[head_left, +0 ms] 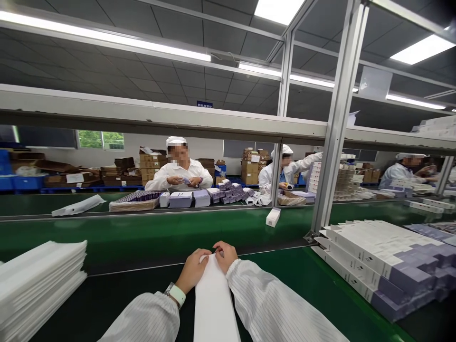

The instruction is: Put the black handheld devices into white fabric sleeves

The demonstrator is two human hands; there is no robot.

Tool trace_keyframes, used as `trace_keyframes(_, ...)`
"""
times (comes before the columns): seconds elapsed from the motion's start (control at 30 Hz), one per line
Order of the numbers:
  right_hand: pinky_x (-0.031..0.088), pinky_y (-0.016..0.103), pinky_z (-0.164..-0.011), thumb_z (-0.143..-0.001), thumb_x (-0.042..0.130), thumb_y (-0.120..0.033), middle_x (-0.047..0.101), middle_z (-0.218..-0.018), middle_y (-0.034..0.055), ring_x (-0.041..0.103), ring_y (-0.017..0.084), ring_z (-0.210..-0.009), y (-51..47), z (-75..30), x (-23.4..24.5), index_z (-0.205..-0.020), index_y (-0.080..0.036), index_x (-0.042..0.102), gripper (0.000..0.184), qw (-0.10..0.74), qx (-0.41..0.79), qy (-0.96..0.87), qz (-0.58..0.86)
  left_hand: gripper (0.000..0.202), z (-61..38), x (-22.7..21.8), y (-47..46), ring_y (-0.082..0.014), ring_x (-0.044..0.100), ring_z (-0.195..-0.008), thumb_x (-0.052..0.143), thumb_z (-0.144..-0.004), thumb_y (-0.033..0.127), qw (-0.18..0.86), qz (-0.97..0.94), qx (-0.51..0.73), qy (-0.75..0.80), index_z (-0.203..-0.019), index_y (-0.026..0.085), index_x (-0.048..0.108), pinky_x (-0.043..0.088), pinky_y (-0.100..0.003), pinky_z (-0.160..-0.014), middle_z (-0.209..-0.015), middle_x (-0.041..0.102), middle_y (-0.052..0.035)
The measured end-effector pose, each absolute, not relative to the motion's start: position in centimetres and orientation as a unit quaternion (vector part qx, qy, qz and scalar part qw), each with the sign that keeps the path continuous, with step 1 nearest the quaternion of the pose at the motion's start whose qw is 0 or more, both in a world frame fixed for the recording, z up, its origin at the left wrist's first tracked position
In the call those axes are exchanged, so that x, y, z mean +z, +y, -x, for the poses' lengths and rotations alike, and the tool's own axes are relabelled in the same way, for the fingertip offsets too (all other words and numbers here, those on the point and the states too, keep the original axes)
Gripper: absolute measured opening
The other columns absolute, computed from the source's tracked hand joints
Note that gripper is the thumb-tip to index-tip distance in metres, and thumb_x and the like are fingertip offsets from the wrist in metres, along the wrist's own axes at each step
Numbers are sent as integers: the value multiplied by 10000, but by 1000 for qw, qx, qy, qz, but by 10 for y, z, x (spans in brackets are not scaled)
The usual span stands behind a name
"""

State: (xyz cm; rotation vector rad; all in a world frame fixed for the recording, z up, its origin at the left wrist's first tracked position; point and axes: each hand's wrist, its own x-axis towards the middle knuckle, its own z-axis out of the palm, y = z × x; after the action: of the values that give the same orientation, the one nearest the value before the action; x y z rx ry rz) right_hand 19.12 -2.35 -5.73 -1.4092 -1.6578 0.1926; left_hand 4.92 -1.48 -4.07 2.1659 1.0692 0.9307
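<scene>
A long flat white carton point(215, 304) lies lengthwise on the green work surface point(285, 270) straight in front of me. My left hand point(192, 270) and my right hand point(225, 255) both pinch its far end, fingers curled over the edge. White striped sleeves cover both forearms, and a pale watch point(175, 293) sits on my left wrist.
A stack of flat white sheets point(37, 285) lies at the left. Flat white and purple boxes point(388, 261) are piled at the right. A small white box point(273, 217) stands on the green conveyor point(142, 228). A metal post point(333, 142) rises at right. Workers in white sit opposite.
</scene>
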Motion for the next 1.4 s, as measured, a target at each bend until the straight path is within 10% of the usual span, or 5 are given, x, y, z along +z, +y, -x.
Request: trace_keyframes(1.4, 377, 189, -593, -643, 425, -83, 560, -688, 16, 509, 106, -635, -27, -190, -54, -661, -186, 611, 214, 416, 78, -669, 611, 255, -50, -39, -16, -176, 515, -870, 365, -718, 235, 260, -812, 337, 400, -843, 167, 577, 383, -265, -786, -896, 567, -54)
